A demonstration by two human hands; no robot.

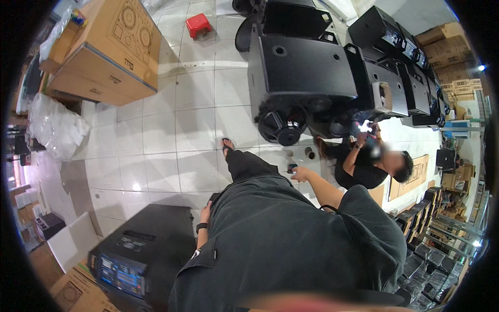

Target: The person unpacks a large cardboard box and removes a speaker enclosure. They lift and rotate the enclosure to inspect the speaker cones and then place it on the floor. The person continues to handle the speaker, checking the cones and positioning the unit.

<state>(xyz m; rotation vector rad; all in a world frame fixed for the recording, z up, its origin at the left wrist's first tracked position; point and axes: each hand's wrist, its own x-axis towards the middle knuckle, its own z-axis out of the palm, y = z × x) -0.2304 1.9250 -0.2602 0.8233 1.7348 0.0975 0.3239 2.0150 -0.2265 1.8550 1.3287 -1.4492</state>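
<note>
My right hand (300, 174) reaches forward past my dark grey shirt and grips a small dark object (292, 168) above the white tiled floor. Just beyond it lie two small round parts (310, 153) on the tiles. My left hand (206, 211), with a black wristband (201, 227), rests against my hip beside a black speaker cabinet (150, 244); its fingers are hidden by my clothes. My foot in a sandal (226, 145) points toward a loose speaker driver (283, 128).
Another person (366, 164) crouches at the right, holding a lit device (365, 126) against a large black cabinet (301, 67). More black speakers (400, 78) line the right side. A big cardboard box (104, 52), plastic wrap (54, 127) and a red stool (198, 24) stand at the left and back.
</note>
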